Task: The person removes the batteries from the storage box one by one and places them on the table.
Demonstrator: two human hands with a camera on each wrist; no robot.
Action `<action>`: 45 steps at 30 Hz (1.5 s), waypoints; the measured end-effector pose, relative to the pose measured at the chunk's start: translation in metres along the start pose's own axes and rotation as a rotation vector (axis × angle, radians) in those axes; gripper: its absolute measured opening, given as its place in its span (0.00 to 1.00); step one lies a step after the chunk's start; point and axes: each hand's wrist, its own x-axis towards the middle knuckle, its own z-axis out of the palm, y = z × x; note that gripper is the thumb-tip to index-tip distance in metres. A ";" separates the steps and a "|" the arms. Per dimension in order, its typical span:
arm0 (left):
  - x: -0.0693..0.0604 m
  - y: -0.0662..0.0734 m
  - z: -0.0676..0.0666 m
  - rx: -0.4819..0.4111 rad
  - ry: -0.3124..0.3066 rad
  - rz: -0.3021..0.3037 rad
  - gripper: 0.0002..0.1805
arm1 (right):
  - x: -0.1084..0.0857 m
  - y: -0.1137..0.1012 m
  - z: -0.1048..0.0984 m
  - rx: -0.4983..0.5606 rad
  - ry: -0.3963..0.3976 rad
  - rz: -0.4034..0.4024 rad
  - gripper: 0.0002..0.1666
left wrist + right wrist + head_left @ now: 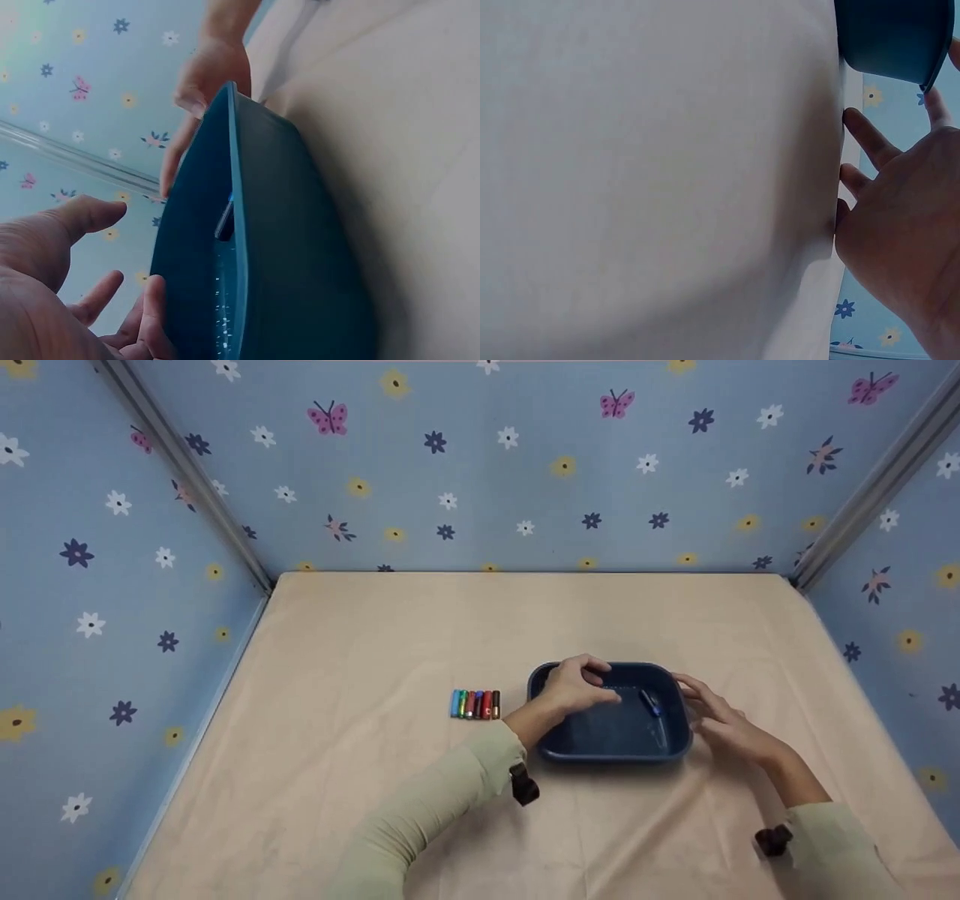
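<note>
A dark blue plastic basin [615, 746] stands on the cloth-covered table. One dark battery with a blue part [650, 703] lies inside it, toward the right. My left hand [576, 688] is over the basin's left side, thumb and fingers apart, nothing between them. At the basin's right end, my right hand [724, 724] rests with extended fingers against the rim and outer wall. In the right wrist view, its lower fingers [870, 139] are down by the cloth. To the left of the basin, several batteries [475, 705] of various colours lie side by side in a row.
A pale cloth [337, 660] covers the table, creased near the front right. Blue panels [495, 472] printed with flowers and butterflies enclose its back and sides, with grey metal posts [202, 480] at the corners. Dark straps [523, 784] are on both wrists.
</note>
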 end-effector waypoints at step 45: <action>0.082 -0.037 0.100 0.366 0.022 -0.055 0.35 | 0.000 0.004 -0.003 0.056 -0.031 -0.037 0.50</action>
